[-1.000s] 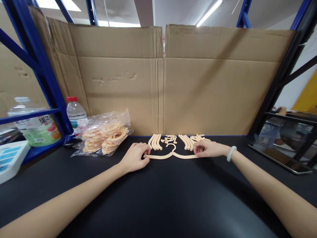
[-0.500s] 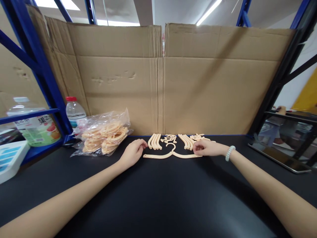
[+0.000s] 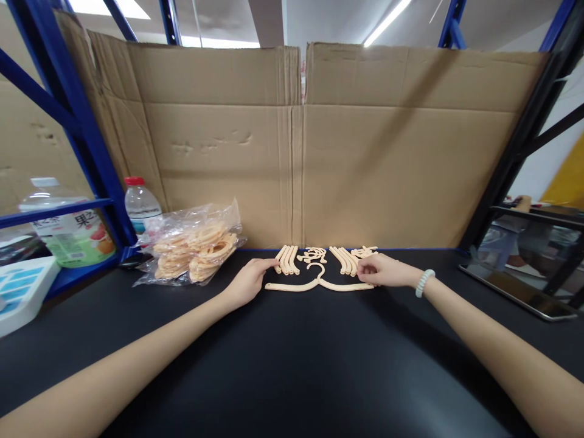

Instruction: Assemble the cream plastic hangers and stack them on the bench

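Note:
A beige plastic clothes hanger (image 3: 296, 287) lies on the table, its hook pointing away from me. Stretched-out fingers of my left hand (image 3: 249, 282) reach the outermost piece in a row of loose hanger arms (image 3: 287, 261) behind the hanger's left side. My right hand (image 3: 383, 271) is closed, its curled fingertips beside another row of hanger arms (image 3: 343, 261) and above the hanger's right end; what they hold, if anything, is hidden. Between the rows sits a small pile of hooks (image 3: 314, 253). More small beige parts (image 3: 365, 250) lie behind my right hand.
On the left, a clear plastic bag (image 3: 196, 246) holds beige hanger parts. Behind it stands a red-capped bottle (image 3: 140, 204). A cardboard wall (image 3: 228, 158) closes off the table's back. A flat dark tablet-like object (image 3: 515, 292) lies at the right.
My left hand has moved slightly right and its fingers have stretched out to the left row of hanger arms. My right hand has hardly moved.

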### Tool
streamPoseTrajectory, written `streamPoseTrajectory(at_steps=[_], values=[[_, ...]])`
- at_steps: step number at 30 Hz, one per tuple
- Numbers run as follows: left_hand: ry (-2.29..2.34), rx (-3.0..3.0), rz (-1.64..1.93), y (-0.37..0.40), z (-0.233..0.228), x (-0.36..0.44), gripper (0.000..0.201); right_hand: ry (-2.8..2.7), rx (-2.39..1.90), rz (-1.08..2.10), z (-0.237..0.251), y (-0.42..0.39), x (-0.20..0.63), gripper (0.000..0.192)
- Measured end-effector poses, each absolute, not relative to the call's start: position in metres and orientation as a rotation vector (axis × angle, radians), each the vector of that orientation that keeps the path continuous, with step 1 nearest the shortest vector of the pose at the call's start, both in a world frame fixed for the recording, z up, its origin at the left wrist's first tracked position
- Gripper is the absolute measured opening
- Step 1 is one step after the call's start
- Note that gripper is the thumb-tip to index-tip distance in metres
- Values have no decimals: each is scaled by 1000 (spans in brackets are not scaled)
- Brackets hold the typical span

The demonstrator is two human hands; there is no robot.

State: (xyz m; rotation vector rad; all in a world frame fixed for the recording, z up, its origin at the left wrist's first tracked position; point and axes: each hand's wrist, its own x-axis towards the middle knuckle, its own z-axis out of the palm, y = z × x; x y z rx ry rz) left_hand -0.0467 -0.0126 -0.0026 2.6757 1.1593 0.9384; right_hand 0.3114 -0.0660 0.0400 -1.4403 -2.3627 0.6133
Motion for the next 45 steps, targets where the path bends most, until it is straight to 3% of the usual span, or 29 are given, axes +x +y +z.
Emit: streamPoseTrajectory(at_steps=[6, 15, 27, 30, 45], values=[[1138, 2687, 888, -12, -4, -46, 49, -2209, -1390, 299, 44, -68, 307, 14], [1153, 2684, 850, -11, -6, -46, 52, -2184, -1359, 131, 41, -52, 281, 14], [1140, 2691, 874, -18, -2, -46, 38, -2460, -1529, -27, 44, 17, 231, 9], [1143, 2688, 885, -20, -2, -46, 33, -2513, -1618, -33, 39, 28, 221, 17], [1214, 2632, 975, -26, 0, -44, 20, -2374, -1578, -246, 60, 27, 231, 17]])
